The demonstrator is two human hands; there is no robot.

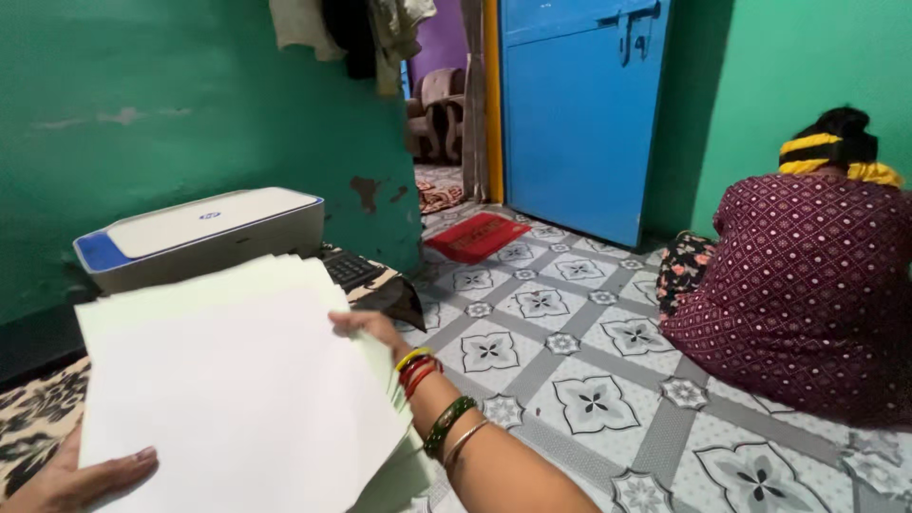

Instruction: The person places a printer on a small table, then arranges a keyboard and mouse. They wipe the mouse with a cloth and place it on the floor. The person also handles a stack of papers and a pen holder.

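Light, floppy paper stack (pixel 237 380), likely slippery; pinched by left hand (pixel 81 480) below, right hand (pixel 375 328) at the far edge.

printer (pixel 204 233), blue door (pixel 579 114), seated person (pixel 798 285)

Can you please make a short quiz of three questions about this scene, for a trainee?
1. True or false: both hands hold the paper stack.
2. What stands behind the stack? A) printer B) bucket C) fan
3. Which wrist wears bangles?

Key:
1. True: the left hand grips the stack's lower edge, and the right hand its far edge.
2. A, the printer.
3. The right wrist, with bangles.
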